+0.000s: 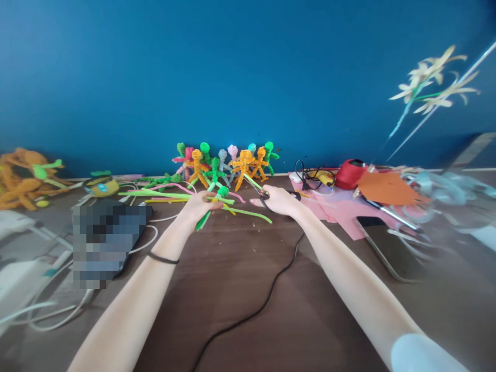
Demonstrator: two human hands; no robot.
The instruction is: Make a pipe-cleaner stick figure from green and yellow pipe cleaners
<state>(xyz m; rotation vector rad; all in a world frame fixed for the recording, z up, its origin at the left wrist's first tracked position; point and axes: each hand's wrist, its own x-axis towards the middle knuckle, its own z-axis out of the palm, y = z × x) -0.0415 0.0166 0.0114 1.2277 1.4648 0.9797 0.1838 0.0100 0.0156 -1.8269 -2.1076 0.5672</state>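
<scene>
My left hand (201,207) is closed around a green pipe-cleaner figure (222,192), whose coiled head stands out beyond my fingers and whose darker green ends hang below. My right hand (277,200) grips scissors (264,196), with the blades pointing up and to the left. Light green pipe cleaners (248,212) extend between and below my hands, and more lie to the left of my left hand. Behind both hands a row of small pipe-cleaner figures (245,161) in orange, green, pink and grey stands against the blue wall.
On the left are a blurred-out device (110,240), white cables, a yellow tape roll (101,187) and orange pipe cleaners (23,175). A black cable (267,299) crosses the table. To the right lie a phone (387,248), pink sheets (344,212), a red spool (351,174) and orange paper (387,187).
</scene>
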